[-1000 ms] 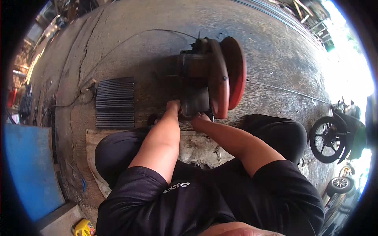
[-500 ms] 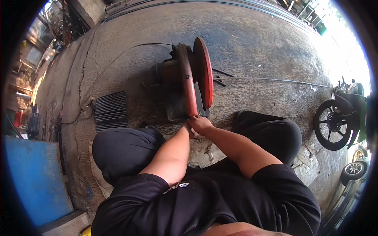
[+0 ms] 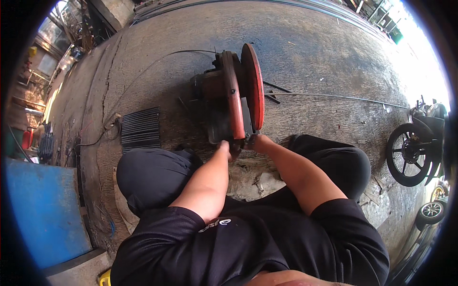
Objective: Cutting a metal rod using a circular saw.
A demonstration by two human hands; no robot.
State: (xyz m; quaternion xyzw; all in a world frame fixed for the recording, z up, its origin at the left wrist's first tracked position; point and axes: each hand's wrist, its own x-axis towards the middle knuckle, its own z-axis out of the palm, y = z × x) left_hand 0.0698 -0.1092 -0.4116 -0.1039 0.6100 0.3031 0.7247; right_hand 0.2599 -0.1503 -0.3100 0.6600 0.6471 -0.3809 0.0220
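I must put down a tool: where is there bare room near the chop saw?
Mostly bare floor: beyond the chop saw, up to the long bars; and between the thin rod and right knee. Crowded: the saw's near end, with left hand and right hand.

Both forearms [image 3: 213,175] forward and inward, left fingers [image 3: 233,153] and right fingers [image 3: 254,141] close together, perhaps curled
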